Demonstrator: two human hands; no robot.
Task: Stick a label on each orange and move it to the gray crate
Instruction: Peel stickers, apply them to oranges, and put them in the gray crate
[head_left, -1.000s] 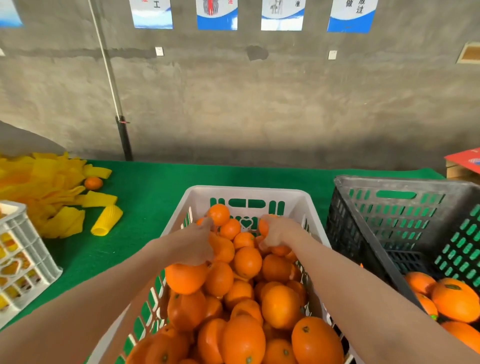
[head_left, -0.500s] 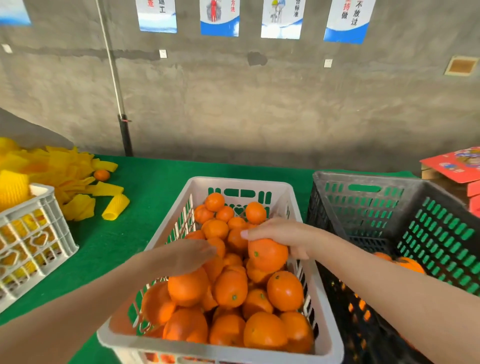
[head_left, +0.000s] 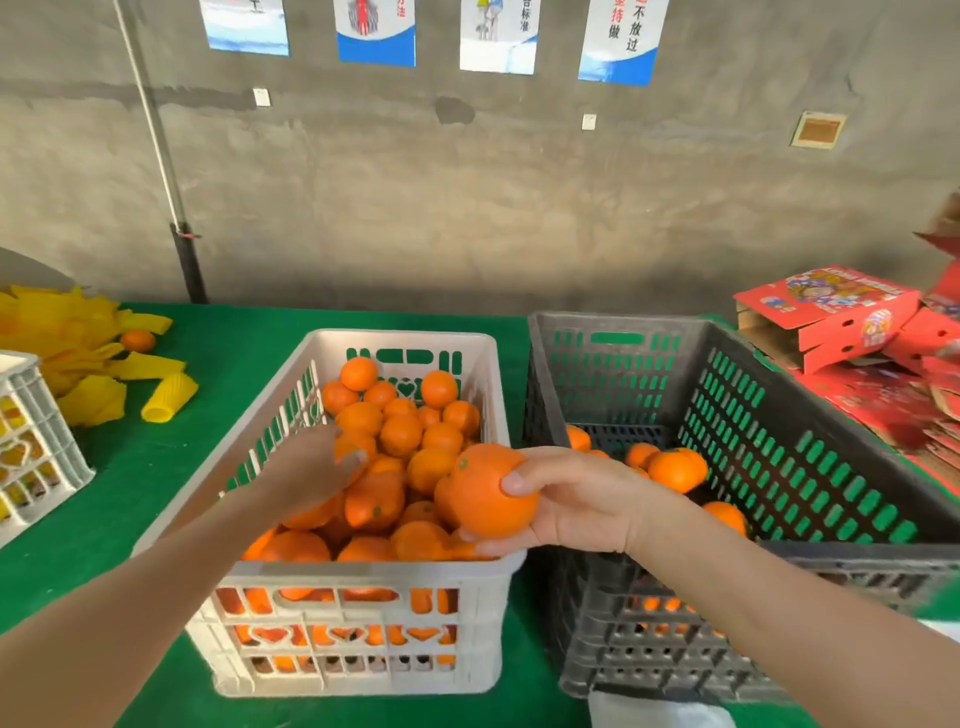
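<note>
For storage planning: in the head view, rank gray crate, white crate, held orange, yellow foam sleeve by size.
gray crate
white crate, nearly alike
held orange
yellow foam sleeve, farther off, so unsure

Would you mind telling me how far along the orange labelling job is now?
Done: a handful of oranges lie in the gray crate. In hand: the right hand grips one orange, no label visible, above the white crate; the left hand rests on the pile. Left: the white crate is heaped with fruit, so most of the job probably lies ahead.
</note>
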